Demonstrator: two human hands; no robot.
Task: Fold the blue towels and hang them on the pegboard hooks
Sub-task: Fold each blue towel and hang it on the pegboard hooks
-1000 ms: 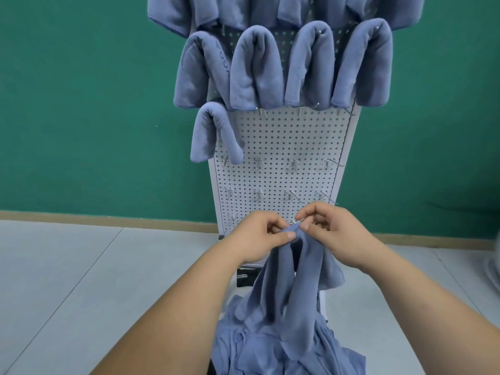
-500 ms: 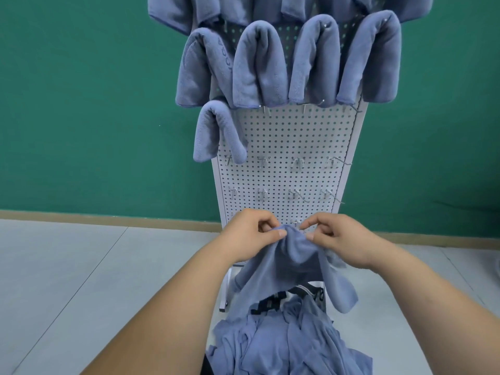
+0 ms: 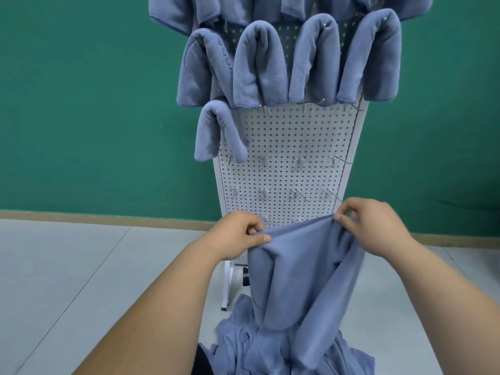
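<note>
Between the hands a blue towel hangs, not yet folded; the left hand and the right hand each pinch its top edge. Below them lies a pile (more work, I think). Above, folded towels hang on the pegboard; the lower hooks are bare.

A green wall meets a pale tiled floor along a tan baseboard.

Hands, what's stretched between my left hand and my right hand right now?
In the head view, the top edge of the blue towel spans from the left hand to the right hand, both pinching it.
</note>
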